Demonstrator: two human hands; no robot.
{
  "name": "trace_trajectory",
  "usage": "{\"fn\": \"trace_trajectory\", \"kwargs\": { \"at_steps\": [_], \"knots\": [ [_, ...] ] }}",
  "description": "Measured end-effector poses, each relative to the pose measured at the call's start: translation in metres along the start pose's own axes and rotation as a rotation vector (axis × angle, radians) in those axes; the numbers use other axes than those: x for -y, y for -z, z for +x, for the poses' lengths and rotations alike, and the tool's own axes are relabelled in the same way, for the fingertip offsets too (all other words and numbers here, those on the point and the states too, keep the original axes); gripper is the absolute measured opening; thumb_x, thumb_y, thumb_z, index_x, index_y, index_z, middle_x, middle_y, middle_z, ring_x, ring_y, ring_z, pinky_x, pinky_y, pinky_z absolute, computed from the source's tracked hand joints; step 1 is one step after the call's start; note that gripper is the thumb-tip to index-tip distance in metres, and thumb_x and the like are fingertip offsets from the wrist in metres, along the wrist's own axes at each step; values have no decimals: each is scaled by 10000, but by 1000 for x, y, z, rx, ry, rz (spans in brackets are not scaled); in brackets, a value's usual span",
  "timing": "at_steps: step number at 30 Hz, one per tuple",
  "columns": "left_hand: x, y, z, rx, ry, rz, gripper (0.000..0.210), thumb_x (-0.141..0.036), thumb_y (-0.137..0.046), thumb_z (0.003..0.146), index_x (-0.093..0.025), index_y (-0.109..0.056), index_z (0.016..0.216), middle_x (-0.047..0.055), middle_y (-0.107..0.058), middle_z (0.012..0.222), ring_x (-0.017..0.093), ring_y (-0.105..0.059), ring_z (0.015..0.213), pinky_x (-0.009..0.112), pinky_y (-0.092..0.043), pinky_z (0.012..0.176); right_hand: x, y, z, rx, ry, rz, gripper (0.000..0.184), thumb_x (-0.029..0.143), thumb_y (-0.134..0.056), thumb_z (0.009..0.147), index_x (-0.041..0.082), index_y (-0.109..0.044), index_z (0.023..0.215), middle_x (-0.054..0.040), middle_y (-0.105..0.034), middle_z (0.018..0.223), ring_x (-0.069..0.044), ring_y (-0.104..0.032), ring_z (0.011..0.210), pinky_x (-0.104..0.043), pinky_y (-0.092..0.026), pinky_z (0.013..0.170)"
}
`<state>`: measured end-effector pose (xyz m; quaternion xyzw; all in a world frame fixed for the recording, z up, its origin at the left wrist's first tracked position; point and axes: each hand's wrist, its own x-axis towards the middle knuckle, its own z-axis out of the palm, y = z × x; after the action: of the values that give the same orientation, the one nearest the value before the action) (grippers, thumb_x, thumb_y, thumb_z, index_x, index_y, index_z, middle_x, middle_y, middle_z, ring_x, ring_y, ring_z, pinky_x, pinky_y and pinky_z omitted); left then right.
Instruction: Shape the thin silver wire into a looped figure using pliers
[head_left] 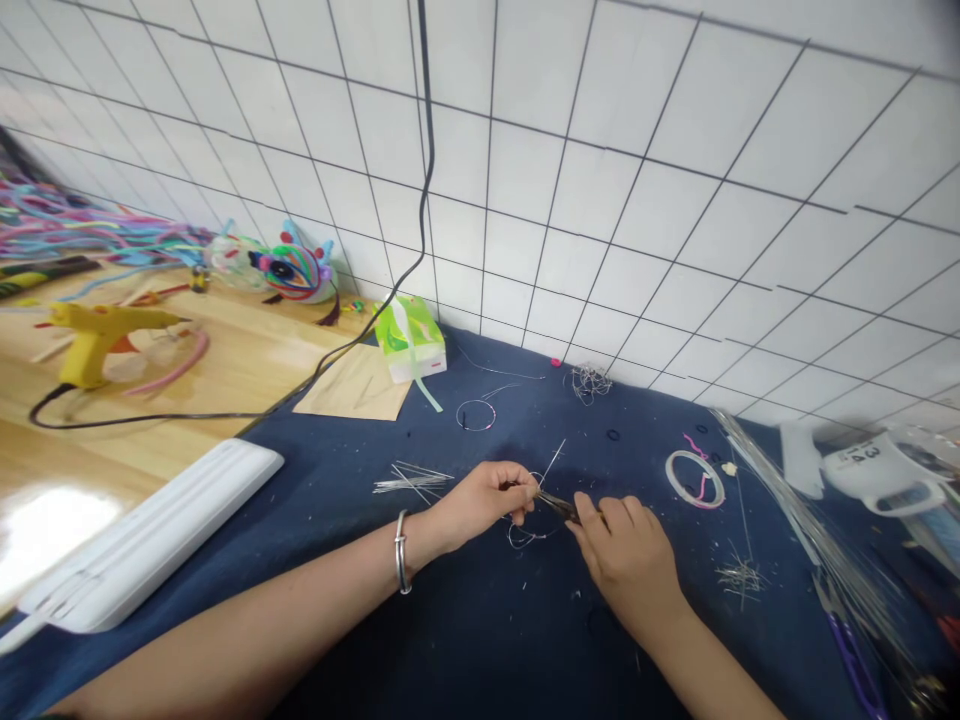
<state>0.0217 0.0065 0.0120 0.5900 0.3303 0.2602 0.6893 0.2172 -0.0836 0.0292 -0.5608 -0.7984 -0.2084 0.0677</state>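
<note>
My left hand (491,502) is closed, its thumb and fingers pinching a thin silvery wire (553,460) that sticks up past the fingertips. My right hand (630,545) is wrapped round a pair of pliers (556,503). The jaws of the pliers reach to the left fingertips and meet the wire there; their exact bite is too small to make out. Just below the fingers hangs or lies a loop of fine wire (521,538) with a pinkish bit on it. A bundle of short straight wires (412,483) lies left of my left hand.
On the dark blue cloth (360,560) are a wire ring (476,415), a tangled wire ball (590,380), a tape roll (696,480), wire clippings (741,577) and purple-handled scissors (855,650). Left are a white lamp (157,530), a yellow glue gun (94,340) and a tissue pack (411,340). A white mug (881,470) stands right.
</note>
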Motion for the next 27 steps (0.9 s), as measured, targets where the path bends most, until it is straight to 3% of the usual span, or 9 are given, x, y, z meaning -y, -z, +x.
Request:
{"fn": "trace_trajectory", "kwargs": {
  "at_steps": [7, 16, 23, 27],
  "knots": [
    [-2, -4, -1, -33, -6, -42, 165, -280, -518, 794, -125, -564, 764, 1, -568, 699, 74, -510, 569, 223, -403, 608, 3, -2, -1, -23, -39, 1, 300, 304, -483, 849, 196, -547, 1122, -45, -492, 712, -168, -420, 701, -303, -301, 623],
    [1, -5, -2, -81, -57, 122, 139, -255, -503, 793, -137, -577, 781, -4, -573, 705, 82, -532, 577, 211, -400, 580, 5, -4, -4, 26, -113, 114, 276, 312, -465, 859, 191, -559, 1088, -47, -512, 753, -169, -441, 732, -293, -320, 649],
    [1, -4, -1, -57, -74, 47, 131, -236, -496, 794, -131, -568, 765, -9, -554, 695, 74, -510, 578, 210, -398, 598, 6, 2, -2, 61, -122, 176, 264, 313, -463, 852, 199, -557, 1071, -48, -523, 789, -178, -439, 755, -310, -333, 693],
    [-1, -3, -1, -62, -81, 57, 129, -233, -491, 796, -132, -566, 770, -12, -546, 685, 72, -498, 577, 209, -394, 601, 3, 0, -1, 19, -157, 252, 237, 306, -470, 845, 189, -565, 1028, -63, -531, 852, -189, -447, 804, -325, -330, 723]
  ]
}}
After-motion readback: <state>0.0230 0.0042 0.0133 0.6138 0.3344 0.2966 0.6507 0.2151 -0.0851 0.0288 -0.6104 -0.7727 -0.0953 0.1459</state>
